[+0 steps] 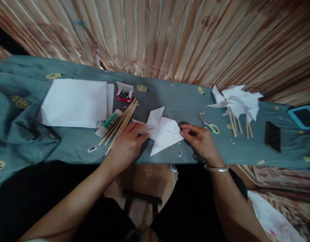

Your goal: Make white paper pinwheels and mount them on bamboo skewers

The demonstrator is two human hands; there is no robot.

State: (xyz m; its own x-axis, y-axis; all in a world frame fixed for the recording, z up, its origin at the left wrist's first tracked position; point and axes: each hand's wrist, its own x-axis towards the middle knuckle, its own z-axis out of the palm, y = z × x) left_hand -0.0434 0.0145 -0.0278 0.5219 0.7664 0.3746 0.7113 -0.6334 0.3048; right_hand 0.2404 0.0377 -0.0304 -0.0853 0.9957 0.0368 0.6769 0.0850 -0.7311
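Note:
A white paper pinwheel [163,129] with folded blades lies on the cloth between my hands. My left hand [131,139] pinches its left blade between thumb and fingers. The right-hand corner is gripped by the thumb and fingertips of my right hand [199,137], which has a silver bangle at the wrist. No stick shows on this pinwheel. Just beyond my left hand lie several wooden sticks [124,119] and a green-and-white glue stick [111,121]. Scissors [207,124] with pale green handles rest to the right, beyond my right hand.
A stack of white paper [75,102] lies at the left, beside an open red box [125,92] of small metal pins. Several pinwheels on sticks [239,101] are heaped at the right, near a black phone [273,136] and a blue-framed device [305,117]. A pleated curtain [155,37] hangs behind.

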